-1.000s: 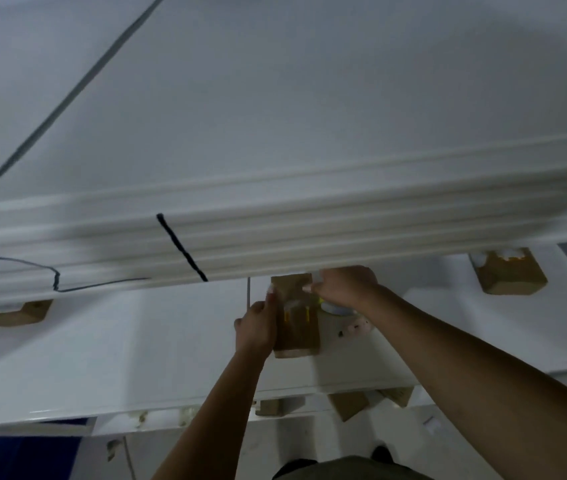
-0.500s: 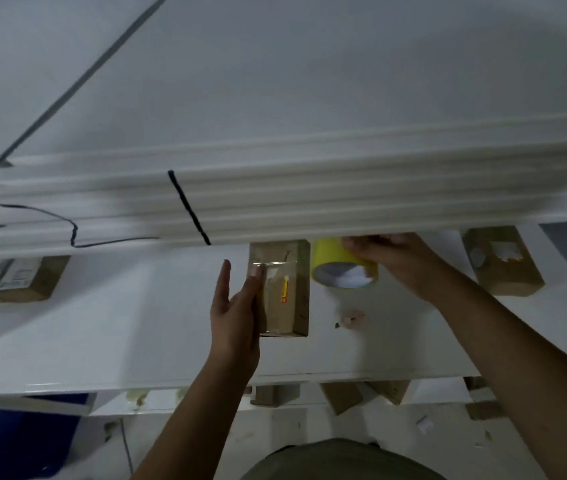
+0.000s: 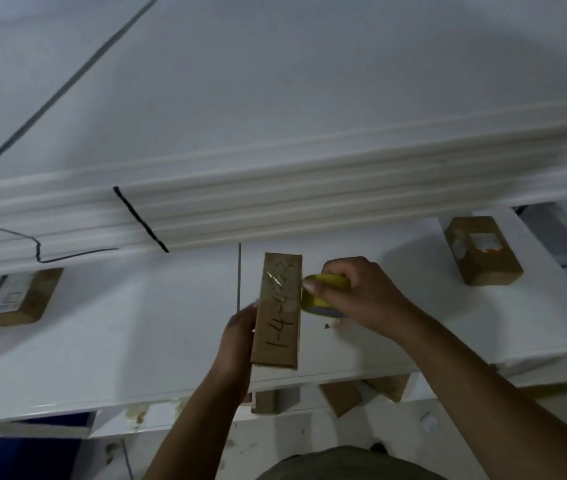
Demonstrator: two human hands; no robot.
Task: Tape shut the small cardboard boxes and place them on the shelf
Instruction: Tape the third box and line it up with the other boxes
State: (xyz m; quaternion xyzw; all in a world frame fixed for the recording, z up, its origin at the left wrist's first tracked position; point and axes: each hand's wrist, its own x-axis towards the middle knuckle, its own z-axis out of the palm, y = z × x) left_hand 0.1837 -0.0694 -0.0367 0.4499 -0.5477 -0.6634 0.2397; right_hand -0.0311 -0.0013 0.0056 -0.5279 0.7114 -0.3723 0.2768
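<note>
A small brown cardboard box [image 3: 278, 313] with black handwriting and a strip of clear tape near its far end stands on the white shelf board [image 3: 119, 327]. My left hand [image 3: 239, 332] grips the box along its left side. My right hand [image 3: 354, 289] holds a yellow tape roll [image 3: 323, 292] pressed against the box's right edge near the far end.
Another taped box [image 3: 483, 251] lies at the far right of the board, and boxes [image 3: 8, 299] with white labels lie at the left. Several loose boxes [image 3: 341, 396] sit on a lower level below the front edge. A blue crate [image 3: 15, 455] is bottom left. White mouldings [image 3: 275, 202] overhang the back.
The box has been turned so its handwritten face is up. My left hand went from flat beside it to gripping its side. My right hand brought the tape roll down against the box's right edge.
</note>
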